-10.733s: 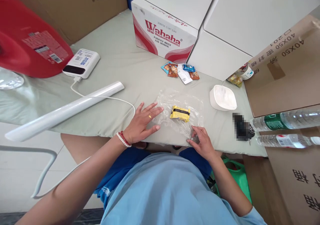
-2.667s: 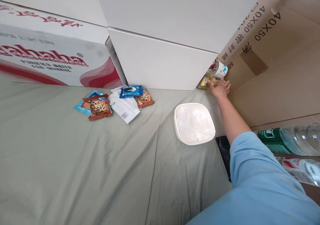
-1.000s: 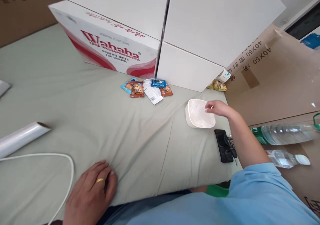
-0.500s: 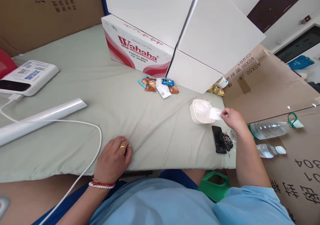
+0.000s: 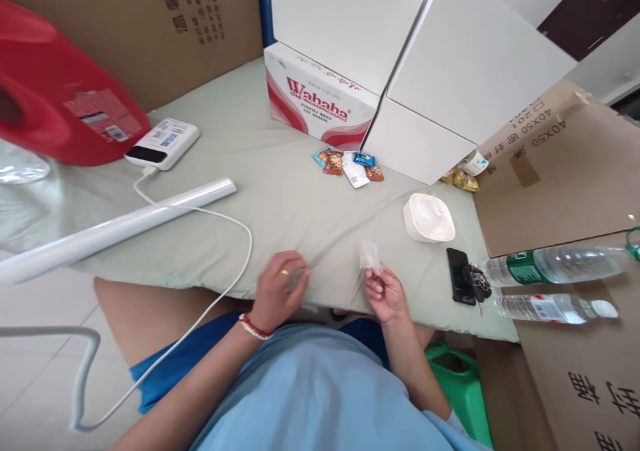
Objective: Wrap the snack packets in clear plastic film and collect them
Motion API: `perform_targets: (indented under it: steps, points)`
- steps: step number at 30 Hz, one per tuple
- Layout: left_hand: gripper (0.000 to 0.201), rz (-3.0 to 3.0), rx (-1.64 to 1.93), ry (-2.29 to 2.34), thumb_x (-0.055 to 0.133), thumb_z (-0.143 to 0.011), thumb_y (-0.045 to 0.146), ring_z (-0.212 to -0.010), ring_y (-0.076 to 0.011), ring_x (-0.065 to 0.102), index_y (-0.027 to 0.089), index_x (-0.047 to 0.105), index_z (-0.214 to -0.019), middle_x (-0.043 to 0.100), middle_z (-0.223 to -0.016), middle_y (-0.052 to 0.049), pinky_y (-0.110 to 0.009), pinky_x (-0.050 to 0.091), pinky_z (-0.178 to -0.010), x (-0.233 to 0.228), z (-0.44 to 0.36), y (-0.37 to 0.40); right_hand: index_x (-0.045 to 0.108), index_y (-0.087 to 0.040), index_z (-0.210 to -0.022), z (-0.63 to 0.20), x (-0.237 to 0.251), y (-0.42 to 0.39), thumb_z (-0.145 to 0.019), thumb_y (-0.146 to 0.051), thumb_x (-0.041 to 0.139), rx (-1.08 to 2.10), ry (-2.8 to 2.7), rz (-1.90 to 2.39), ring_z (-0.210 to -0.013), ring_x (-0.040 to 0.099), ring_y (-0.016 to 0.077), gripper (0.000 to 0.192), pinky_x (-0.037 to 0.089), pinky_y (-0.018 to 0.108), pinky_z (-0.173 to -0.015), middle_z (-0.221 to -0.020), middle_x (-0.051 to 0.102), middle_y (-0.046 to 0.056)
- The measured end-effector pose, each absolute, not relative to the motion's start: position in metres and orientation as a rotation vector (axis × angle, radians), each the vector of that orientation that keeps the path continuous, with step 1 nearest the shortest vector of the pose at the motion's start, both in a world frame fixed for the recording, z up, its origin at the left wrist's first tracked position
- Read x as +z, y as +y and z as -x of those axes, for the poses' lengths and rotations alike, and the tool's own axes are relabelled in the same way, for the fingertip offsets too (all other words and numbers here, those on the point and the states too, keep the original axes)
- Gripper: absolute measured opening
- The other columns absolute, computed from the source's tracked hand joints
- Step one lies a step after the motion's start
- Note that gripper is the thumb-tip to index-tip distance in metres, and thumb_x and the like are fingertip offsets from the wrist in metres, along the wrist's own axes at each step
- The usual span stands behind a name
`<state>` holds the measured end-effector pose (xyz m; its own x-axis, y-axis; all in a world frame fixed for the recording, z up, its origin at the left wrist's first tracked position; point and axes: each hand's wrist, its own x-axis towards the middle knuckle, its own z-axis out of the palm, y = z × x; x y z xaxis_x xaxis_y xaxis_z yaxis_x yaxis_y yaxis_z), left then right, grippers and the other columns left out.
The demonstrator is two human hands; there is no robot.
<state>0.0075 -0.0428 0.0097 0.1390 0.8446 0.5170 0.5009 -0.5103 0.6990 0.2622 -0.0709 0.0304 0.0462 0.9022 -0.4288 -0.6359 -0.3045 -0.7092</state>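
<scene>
Plastic piece (image 5: 371,256): small, clear, pinched in the right hand, just above the near table edge.
Film roll (image 5: 115,229): lying far left on the green cloth (image 5: 280,191).
Left hand (image 5: 280,289): loosely curled, empty, resting on the cloth edge.
Right hand (image 5: 385,292): fingertips closed on the plastic.
White bowl (image 5: 429,218): right, near a black phone (image 5: 459,276).

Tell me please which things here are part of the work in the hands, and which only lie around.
In use:
right hand pinching a small clear plastic piece
left hand resting on the green sheet
white bowl
film roll

Lying about:
snack packets
phone and keys
water bottles
Wahaha box
</scene>
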Motion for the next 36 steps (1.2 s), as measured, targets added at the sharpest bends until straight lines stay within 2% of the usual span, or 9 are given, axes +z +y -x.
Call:
perform_targets:
  steps: [4, 7, 11, 17, 20, 29, 31, 33, 36]
  points:
    - [0.032, -1.983, 1.164, 1.034, 0.07, -0.092, 0.033, -0.11, -0.0232, 0.065, 0.02, 0.064, -0.12, 0.066, -0.119, -0.013, -0.038, 0.057, -0.094, 0.017, -0.04, -0.049, 0.062, -0.019, -0.083, -0.233, 0.027, -0.083, -0.076, -0.026, 0.081, 1.749, -0.339, 1.004, -0.042, 0.028, 0.0025, 0.021, 0.022, 0.013, -0.035, -0.07, 0.066, -0.001]
    - [0.015, -1.859, 1.088, 0.941, 0.063, -0.096, 0.029, -0.099, -0.0198, 0.068, 0.021, 0.07, -0.107, 0.069, -0.106, -0.008, -0.034, 0.056, -0.088, 0.01, -0.054, -0.045, 0.061, -0.019, -0.084, -0.233, 0.035, -0.085, -0.077, -0.027, 0.083, 1.796, -0.389, 1.008, -0.041, 0.027, 0.0011, 0.024, 0.022, 0.011, -0.036, -0.065, 0.058, -0.005]
    - [0.015, -1.677, 1.099, 0.984, 0.058, -0.098, 0.026, -0.081, -0.0157, 0.065, 0.02, 0.069, -0.091, 0.067, -0.089, -0.004, -0.029, 0.053, -0.077, 0.0, -0.051, -0.041, 0.058, -0.018, -0.084, -0.245, 0.037, -0.085, -0.078, -0.024, 0.082, 1.827, -0.355, 0.967, -0.042, 0.026, 0.0005, 0.025, 0.023, 0.01, -0.037, -0.062, 0.051, -0.007]
    - [0.023, -1.79, 1.089, 0.88, 0.071, -0.09, 0.031, -0.104, -0.022, 0.065, 0.022, 0.071, -0.111, 0.068, -0.112, -0.008, -0.036, 0.053, -0.092, 0.006, -0.048, -0.049, 0.055, -0.018, -0.08, -0.244, 0.028, -0.088, -0.077, -0.023, 0.083, 1.911, -0.23, 0.947, -0.041, 0.021, 0.0, 0.029, 0.021, 0.01, -0.035, -0.061, 0.05, -0.008]
    - [0.012, -1.753, 1.114, 0.874, 0.063, -0.095, 0.028, -0.096, -0.0205, 0.065, 0.022, 0.073, -0.096, 0.07, -0.098, -0.007, -0.035, 0.051, -0.089, 0.006, -0.053, -0.05, 0.056, -0.017, -0.082, -0.235, 0.03, -0.09, -0.077, -0.022, 0.085, 1.974, -0.254, 0.977, -0.041, 0.02, 0.0002, 0.029, 0.02, 0.01, -0.035, -0.059, 0.047, -0.009]
    - [0.023, -1.291, 1.034, 0.915, 0.071, -0.089, 0.039, -0.078, -0.0157, 0.056, 0.018, 0.068, -0.082, 0.064, -0.082, -0.002, -0.029, 0.044, -0.075, 0.001, -0.044, -0.043, 0.056, -0.018, -0.079, -0.266, 0.029, -0.089, -0.073, -0.027, 0.087, 1.855, -0.267, 1.042, -0.042, 0.016, 0.0006, 0.033, 0.015, 0.011, -0.035, -0.06, 0.043, -0.01]
    - [0.025, -1.229, 1.025, 0.9, 0.072, -0.087, 0.041, -0.077, -0.0153, 0.055, 0.018, 0.067, -0.082, 0.063, -0.081, -0.002, -0.029, 0.044, -0.075, 0.002, -0.043, -0.042, 0.06, -0.019, -0.084, -0.27, 0.03, -0.092, -0.078, -0.035, 0.085, 1.726, -0.369, 1.114, -0.044, 0.021, 0.0013, 0.031, 0.018, 0.012, -0.036, -0.067, 0.047, -0.007]
    - [0.027, -1.209, 1.011, 0.881, 0.073, -0.086, 0.043, -0.077, -0.015, 0.054, 0.018, 0.066, -0.082, 0.062, -0.08, -0.001, -0.028, 0.043, -0.075, 0.002, -0.043, -0.042, 0.066, -0.021, -0.095, -0.269, 0.032, -0.096, -0.081, -0.042, 0.083, 1.509, -0.548, 1.215, -0.052, 0.036, 0.0034, 0.03, 0.031, 0.013, -0.041, -0.083, 0.058, -0.003]
    - [0.028, -1.256, 0.987, 0.845, 0.073, -0.086, 0.044, -0.077, -0.015, 0.054, 0.017, 0.066, -0.082, 0.061, -0.081, -0.001, -0.028, 0.043, -0.075, 0.002, -0.044, -0.044, 0.068, -0.027, -0.116, -0.259, 0.032, -0.099, -0.075, -0.041, 0.088, 1.296, -0.874, 1.327, -0.08, 0.056, 0.0111, 0.047, 0.051, 0.022, -0.065, -0.112, 0.064, 0.003]
